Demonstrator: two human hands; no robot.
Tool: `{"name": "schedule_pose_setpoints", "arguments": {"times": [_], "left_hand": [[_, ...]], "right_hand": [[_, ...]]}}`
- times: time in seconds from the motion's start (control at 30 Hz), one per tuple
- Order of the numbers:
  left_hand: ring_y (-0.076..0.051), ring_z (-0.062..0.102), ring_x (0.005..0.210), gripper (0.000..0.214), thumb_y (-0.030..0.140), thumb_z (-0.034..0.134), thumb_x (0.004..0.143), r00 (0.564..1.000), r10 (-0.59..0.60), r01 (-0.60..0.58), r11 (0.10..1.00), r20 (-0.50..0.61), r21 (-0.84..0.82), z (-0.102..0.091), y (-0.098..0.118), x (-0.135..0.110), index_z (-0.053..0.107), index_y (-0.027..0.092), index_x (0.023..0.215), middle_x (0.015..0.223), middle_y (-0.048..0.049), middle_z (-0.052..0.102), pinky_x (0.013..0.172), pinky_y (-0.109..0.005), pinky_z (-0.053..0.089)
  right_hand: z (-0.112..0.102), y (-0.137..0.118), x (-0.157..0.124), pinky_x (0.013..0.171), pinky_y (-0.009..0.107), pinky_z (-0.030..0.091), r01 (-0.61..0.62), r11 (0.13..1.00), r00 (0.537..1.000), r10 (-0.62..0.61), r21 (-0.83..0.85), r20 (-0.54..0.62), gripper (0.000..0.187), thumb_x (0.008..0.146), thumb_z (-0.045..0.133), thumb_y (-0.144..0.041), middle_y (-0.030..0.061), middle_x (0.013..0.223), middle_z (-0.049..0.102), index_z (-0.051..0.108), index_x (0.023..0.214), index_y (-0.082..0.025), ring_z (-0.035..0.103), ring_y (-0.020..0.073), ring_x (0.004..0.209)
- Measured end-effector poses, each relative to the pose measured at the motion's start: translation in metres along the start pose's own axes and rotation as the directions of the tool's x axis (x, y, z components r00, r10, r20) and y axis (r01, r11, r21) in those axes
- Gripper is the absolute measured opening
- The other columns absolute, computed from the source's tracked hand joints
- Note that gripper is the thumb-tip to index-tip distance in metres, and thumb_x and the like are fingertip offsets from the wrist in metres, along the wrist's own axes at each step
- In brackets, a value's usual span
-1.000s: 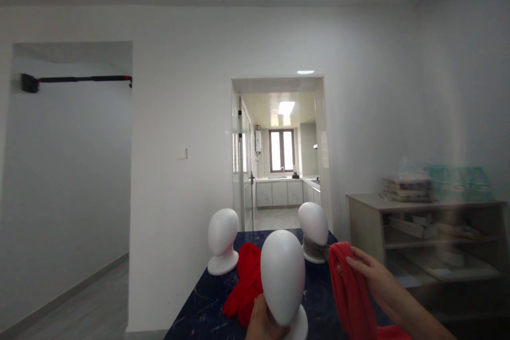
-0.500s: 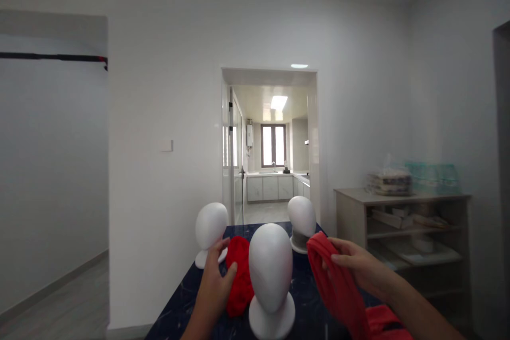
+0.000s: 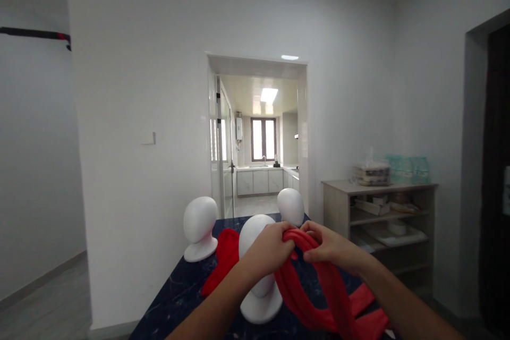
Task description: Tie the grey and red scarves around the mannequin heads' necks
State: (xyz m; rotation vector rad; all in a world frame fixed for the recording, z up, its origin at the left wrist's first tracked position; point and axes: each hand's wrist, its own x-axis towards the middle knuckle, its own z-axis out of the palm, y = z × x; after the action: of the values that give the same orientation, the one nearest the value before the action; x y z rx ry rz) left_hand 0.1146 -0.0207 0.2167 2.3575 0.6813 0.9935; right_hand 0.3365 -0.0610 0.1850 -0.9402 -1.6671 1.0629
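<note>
My left hand and my right hand both pinch the top of a long, soft red scarf. Gathered into a loop, it hangs down, and its lower part spreads near the table's front right. Just behind my left hand stands a white mannequin head on a round base, partly hidden by that hand and forearm. A brighter red cloth lies on the table left of this head, partly covered by my left forearm.
Two more white mannequin heads stand farther back, one at the left and one at the right. The dark blue marbled table carries them. A shelf unit is at the right; a doorway opens onto a kitchen.
My left hand has moved right, from beside the left mannequin head to the red scarf, and now grips it beside my right hand. The view has swung slightly right.
</note>
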Motion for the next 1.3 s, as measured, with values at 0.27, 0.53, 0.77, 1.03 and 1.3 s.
{"name": "schedule_pose_setpoints", "arguments": {"times": [0.27, 0.53, 0.77, 1.03, 1.3], "left_hand": [[-0.017, 0.067, 0.077, 0.021, 0.017, 0.053, 0.081, 0.994, -0.090, 0.073, 0.973, -0.067, -0.218, 0.002, 0.018, 0.021, 0.071, 0.018, 0.092, 0.084, -0.0014, 0.074, 0.070, -0.026, 0.049], [-0.014, 0.068, 0.066, 0.020, 0.027, 0.059, 0.084, 0.974, -0.222, 0.178, 0.888, -0.055, -0.424, -0.014, -0.003, 0.008, 0.070, 0.018, 0.098, 0.084, -0.0006, 0.073, 0.064, -0.025, 0.056], [-0.016, 0.067, 0.069, 0.017, 0.023, 0.057, 0.081, 0.976, -0.206, 0.171, 0.921, -0.067, -0.350, -0.002, -0.016, 0.002, 0.070, 0.021, 0.091, 0.078, 0.0021, 0.072, 0.068, -0.026, 0.052], [-0.017, 0.064, 0.078, 0.021, 0.017, 0.054, 0.079, 0.986, -0.142, 0.106, 0.941, -0.090, -0.321, 0.010, -0.025, -0.005, 0.072, 0.020, 0.090, 0.084, 0.0009, 0.073, 0.076, -0.027, 0.048], [-0.017, 0.064, 0.081, 0.023, 0.016, 0.054, 0.080, 0.988, -0.150, 0.125, 0.931, -0.048, -0.343, 0.010, -0.028, -0.007, 0.073, 0.019, 0.093, 0.086, 0.0009, 0.073, 0.080, -0.027, 0.048]], "right_hand": [[0.031, 0.040, -0.007, 0.090, 0.040, 0.053, -0.028, 0.999, 0.981, 0.032, -0.025, 0.189, 0.043, 0.064, 0.093, -0.027, 0.0005, 0.105, 0.081, 0.080, 0.106, -0.025, 0.070, 0.0267, 0.097], [-0.026, 0.040, -0.037, 0.068, 0.027, 0.042, 0.164, 0.747, 0.984, -0.077, 0.644, -0.162, 0.034, 0.085, 0.075, -0.050, -0.0046, 0.076, 0.047, 0.073, 0.106, -0.023, 0.041, 0.0130, 0.069], [0.011, 0.027, -0.056, 0.063, 0.025, 0.036, 0.220, 0.436, 0.974, -0.149, 0.872, -0.171, 0.023, 0.079, 0.067, -0.030, -0.0052, 0.077, 0.030, 0.066, 0.101, -0.024, 0.029, 0.0138, 0.069], [0.014, 0.036, -0.052, 0.064, 0.025, 0.038, 0.228, 0.436, 0.972, -0.149, 0.871, -0.180, 0.032, 0.074, 0.069, -0.018, -0.0046, 0.078, 0.032, 0.068, 0.105, -0.023, 0.032, 0.0130, 0.070], [0.017, 0.049, -0.046, 0.057, 0.020, 0.036, 0.243, 0.497, 0.968, -0.071, 0.833, -0.240, 0.031, 0.077, 0.077, -0.015, -0.0072, 0.074, 0.036, 0.071, 0.106, -0.023, 0.031, 0.0089, 0.064]]}}
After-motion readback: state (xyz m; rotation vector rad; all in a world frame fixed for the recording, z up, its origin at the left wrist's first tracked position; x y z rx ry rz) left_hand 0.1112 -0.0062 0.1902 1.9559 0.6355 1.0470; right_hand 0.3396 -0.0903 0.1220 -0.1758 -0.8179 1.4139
